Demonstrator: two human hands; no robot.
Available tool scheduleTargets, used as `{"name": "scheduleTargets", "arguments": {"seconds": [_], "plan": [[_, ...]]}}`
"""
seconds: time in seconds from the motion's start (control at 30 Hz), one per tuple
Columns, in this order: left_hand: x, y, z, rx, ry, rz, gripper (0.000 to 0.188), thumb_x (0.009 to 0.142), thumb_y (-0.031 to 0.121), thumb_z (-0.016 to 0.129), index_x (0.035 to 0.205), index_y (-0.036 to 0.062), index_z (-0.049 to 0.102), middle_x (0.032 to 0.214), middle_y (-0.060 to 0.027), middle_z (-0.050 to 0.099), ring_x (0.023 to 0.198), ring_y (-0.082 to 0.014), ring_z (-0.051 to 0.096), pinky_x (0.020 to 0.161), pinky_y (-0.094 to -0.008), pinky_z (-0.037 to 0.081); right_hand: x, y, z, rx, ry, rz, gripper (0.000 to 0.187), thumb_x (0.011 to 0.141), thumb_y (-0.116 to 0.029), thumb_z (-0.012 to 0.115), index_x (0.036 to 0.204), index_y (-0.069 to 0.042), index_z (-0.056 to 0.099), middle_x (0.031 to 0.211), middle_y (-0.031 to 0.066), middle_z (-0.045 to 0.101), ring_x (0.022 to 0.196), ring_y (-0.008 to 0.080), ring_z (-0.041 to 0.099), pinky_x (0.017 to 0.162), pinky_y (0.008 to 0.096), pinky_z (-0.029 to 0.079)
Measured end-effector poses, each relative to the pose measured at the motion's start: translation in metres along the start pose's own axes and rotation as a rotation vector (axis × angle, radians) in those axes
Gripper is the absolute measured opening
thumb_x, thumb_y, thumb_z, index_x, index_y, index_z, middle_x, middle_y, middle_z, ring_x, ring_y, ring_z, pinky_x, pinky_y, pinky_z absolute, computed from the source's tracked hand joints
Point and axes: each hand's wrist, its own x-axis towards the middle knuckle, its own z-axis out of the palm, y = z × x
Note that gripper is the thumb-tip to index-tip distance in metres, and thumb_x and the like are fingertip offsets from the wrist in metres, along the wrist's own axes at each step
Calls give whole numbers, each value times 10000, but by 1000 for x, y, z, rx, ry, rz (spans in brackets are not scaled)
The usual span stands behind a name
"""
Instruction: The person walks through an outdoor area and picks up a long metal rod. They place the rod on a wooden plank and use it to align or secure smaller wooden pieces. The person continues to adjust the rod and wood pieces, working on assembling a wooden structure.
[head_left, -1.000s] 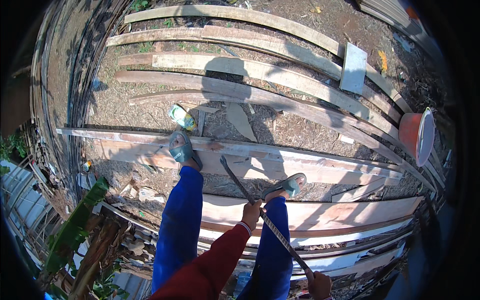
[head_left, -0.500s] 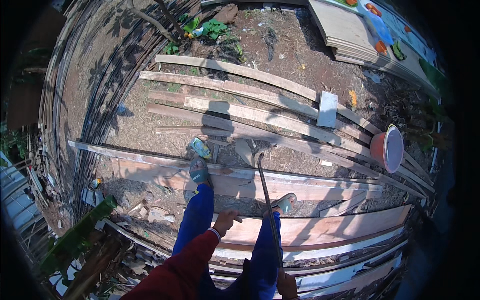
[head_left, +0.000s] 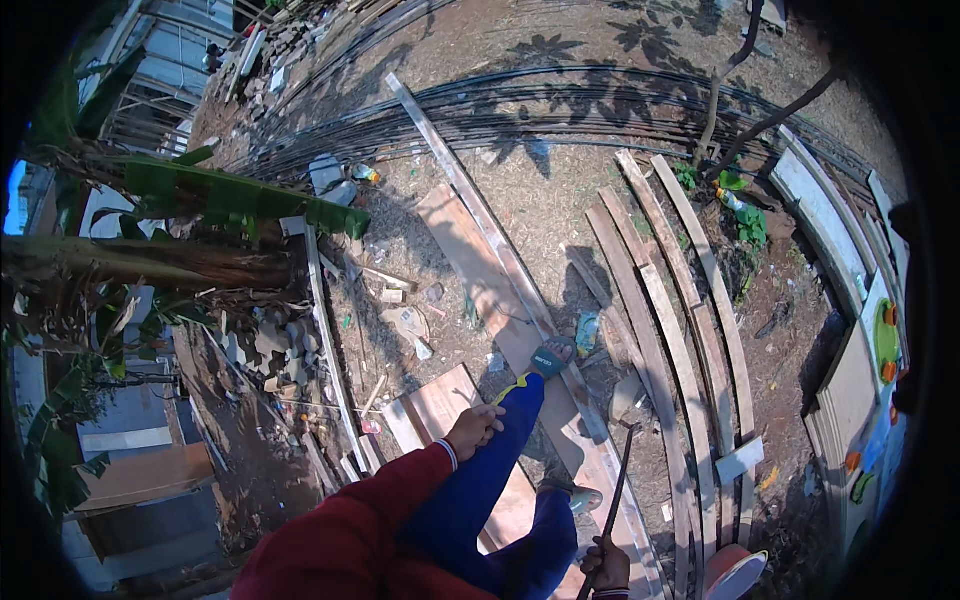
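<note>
In my right hand (head_left: 606, 565) is a long dark crowbar (head_left: 618, 480), gripped near its lower end. Its bent tip points away from me, close to a flat greyish piece (head_left: 627, 397) on the ground. My left hand (head_left: 475, 430), below a red sleeve, hangs over my left thigh with its fingers curled and nothing visible in them. Beneath me lies a wide reddish plank (head_left: 470, 255) with a narrow pale timber (head_left: 450, 160) along its edge. My left sandalled foot (head_left: 553, 358) is at these boards; the right foot (head_left: 584, 499) is nearer me.
Several long boards (head_left: 685, 390) lie to the right, a small pale board (head_left: 740, 460) across them. An orange-rimmed bucket (head_left: 735, 575) stands at lower right. Dark thin poles (head_left: 560, 125) stretch across the back. A fallen banana trunk (head_left: 150, 262) and rubble (head_left: 270, 350) lie left.
My view has swung left, so the boards and bucket appear turned and further right. The crowbar remains in my right hand. My left index finger, stretched before, is now more curled.
</note>
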Motion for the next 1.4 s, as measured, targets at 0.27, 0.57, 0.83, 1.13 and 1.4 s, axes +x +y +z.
{"name": "scheduleTargets", "arguments": {"seconds": [0.27, 0.57, 0.83, 1.13, 1.4], "plan": [[6, -9, -70, -191, 302, -136, 238, 957, 275, 592, 1013, 49, 644, 708, -11, 564, 488, -90, 395, 421, -253, 317, -2, -143, 96, 161, -271, 197, 214, 1011, -238, 424, 886, -79, 496, 512, -100, 399, 427, 33, 457, 425, 263, 421], [32, -51, -172, 610, 646, 222, 229, 843, 245, 682, 893, 24, 713, 742, -104, 704, 710, -223, 680, 716, -351, 542, 16, -228, 139, 44, -428, 704, 331, 972, -279, 406, 696, -156, 542, 578, -41, 537, 714, 241, 580, 484, 334, 417], [-1, -56, -241, 732, 829, -120, 415, 824, 377, 727, 1132, 120, 622, 1035, -188, 691, 976, -335, 665, 865, -439, 519, 20, -141, 146, -241, -102, 243, 298, 1030, -276, 354, 818, -125, 499, 504, -83, 412, 411, 62, 451, 390, 276, 415], [139, 65, -390, 1135, 735, -263, 691, 873, 356, 653, 1448, 105, 363, 1341, -244, 534, 1057, -388, 636, 854, -496, 518, 38, -92, 198, -522, 449, 105, 199, 972, -241, 590, 978, -42, 596, 635, 44, 527, 486, 165, 478, 393, 286, 364], [396, 159, -556, 1667, 614, 9, 717, 875, 143, 540, 1532, 192, 255, 1534, -224, 321, 873, -370, 680, 761, -459, 553, 145, -70, 303, -799, 824, -88, 234, 973, -222, 580, 814, -51, 569, 602, 11, 489, 461, 135, 427, 410, 293, 382]]}}
